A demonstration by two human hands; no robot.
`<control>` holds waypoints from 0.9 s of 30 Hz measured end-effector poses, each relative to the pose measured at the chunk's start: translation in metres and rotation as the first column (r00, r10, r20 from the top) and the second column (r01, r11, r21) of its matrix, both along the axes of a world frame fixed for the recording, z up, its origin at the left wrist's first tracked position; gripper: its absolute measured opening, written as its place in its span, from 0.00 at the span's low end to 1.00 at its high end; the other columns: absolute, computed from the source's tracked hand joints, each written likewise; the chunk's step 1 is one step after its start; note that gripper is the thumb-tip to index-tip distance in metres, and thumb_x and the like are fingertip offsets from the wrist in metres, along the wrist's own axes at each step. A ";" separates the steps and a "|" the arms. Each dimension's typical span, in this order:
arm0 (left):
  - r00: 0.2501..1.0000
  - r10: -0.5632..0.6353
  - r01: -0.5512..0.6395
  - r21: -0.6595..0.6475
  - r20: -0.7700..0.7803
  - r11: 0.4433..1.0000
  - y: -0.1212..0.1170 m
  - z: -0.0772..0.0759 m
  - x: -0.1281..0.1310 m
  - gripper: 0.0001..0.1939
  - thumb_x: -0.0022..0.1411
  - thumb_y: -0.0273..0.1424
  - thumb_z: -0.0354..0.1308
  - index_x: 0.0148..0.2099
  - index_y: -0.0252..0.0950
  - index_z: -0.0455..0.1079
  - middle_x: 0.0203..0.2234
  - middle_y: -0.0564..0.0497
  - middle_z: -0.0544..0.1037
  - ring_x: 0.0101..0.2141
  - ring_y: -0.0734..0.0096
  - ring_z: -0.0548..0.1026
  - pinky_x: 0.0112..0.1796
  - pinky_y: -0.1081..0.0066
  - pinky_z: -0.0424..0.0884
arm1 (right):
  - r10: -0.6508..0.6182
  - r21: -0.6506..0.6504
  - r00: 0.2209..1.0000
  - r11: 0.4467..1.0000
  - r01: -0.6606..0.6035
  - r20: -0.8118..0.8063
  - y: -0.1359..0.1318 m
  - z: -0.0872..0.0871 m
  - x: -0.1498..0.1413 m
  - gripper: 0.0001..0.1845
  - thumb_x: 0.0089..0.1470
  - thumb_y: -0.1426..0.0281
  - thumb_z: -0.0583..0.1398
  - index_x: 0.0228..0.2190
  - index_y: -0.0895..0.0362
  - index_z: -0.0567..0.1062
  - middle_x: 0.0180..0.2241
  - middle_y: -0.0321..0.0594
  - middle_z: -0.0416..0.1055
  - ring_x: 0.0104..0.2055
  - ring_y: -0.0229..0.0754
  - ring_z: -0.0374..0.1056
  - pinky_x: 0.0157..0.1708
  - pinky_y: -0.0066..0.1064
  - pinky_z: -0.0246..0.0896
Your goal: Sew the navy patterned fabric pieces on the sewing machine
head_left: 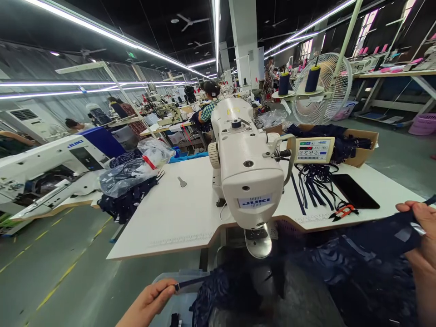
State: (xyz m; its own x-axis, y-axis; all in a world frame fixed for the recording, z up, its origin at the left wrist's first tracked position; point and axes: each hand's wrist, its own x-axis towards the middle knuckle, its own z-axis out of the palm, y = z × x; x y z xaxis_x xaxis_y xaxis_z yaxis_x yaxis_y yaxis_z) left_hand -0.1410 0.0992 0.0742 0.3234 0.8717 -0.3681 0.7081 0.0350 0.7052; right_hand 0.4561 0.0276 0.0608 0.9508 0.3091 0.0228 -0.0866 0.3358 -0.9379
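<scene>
- Holding left hand (155, 297) low, out from the front edge of the bench (184, 209), thumb and fingers pinched closed.
- Holding right hand (424, 231) higher, near the right corner, fingers curled closed.
- Reaching with bare forearms spread well apart.

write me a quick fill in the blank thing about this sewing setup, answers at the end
The brand name on the front of the central sewing machine reads ____. In the picture, the small flat metal piece lies to that machine's ____. The phone is coloured ____. While the left hand pinches a strap, the right hand grips fabric that is dark ____.

Missing words: JUKI; left; black; blue.
</scene>
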 end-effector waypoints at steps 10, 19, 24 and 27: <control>0.359 0.419 -0.783 0.024 0.834 0.622 0.017 0.014 0.039 0.24 0.42 0.41 0.74 0.22 0.35 0.61 0.34 0.51 0.80 0.44 0.63 0.76 0.49 0.61 0.72 | 0.482 -0.175 0.866 0.871 -0.459 0.130 0.008 0.011 -0.082 0.11 0.51 0.60 0.67 0.32 0.53 0.75 0.23 0.37 0.70 0.27 0.38 0.67 0.27 0.27 0.63; 0.568 0.177 -0.192 -0.080 0.803 0.978 -0.023 0.018 0.188 0.15 0.68 0.46 0.50 0.45 0.39 0.58 0.22 0.62 0.63 0.19 0.81 0.63 0.27 0.75 0.69 | 0.822 -0.588 0.295 0.558 -0.586 0.487 0.002 0.013 -0.174 0.10 0.59 0.60 0.60 0.35 0.53 0.77 0.31 0.36 0.77 0.29 0.40 0.72 0.29 0.26 0.68; 0.858 -0.052 0.010 0.085 0.511 0.996 -0.039 0.018 0.211 0.17 0.72 0.43 0.43 0.44 0.36 0.65 0.29 0.53 0.70 0.27 0.77 0.65 0.30 0.75 0.64 | 0.825 -0.598 0.114 0.489 -0.636 0.553 0.002 0.014 -0.191 0.08 0.64 0.66 0.57 0.41 0.51 0.75 0.35 0.36 0.77 0.35 0.40 0.74 0.35 0.27 0.71; 0.907 -0.060 -0.011 0.166 0.417 0.986 -0.039 0.018 0.213 0.16 0.71 0.40 0.44 0.42 0.35 0.67 0.31 0.51 0.74 0.29 0.74 0.68 0.33 0.73 0.65 | 0.764 -0.583 0.068 0.542 -0.605 0.641 0.001 0.008 -0.195 0.09 0.65 0.69 0.55 0.43 0.52 0.74 0.37 0.38 0.77 0.37 0.40 0.74 0.37 0.29 0.71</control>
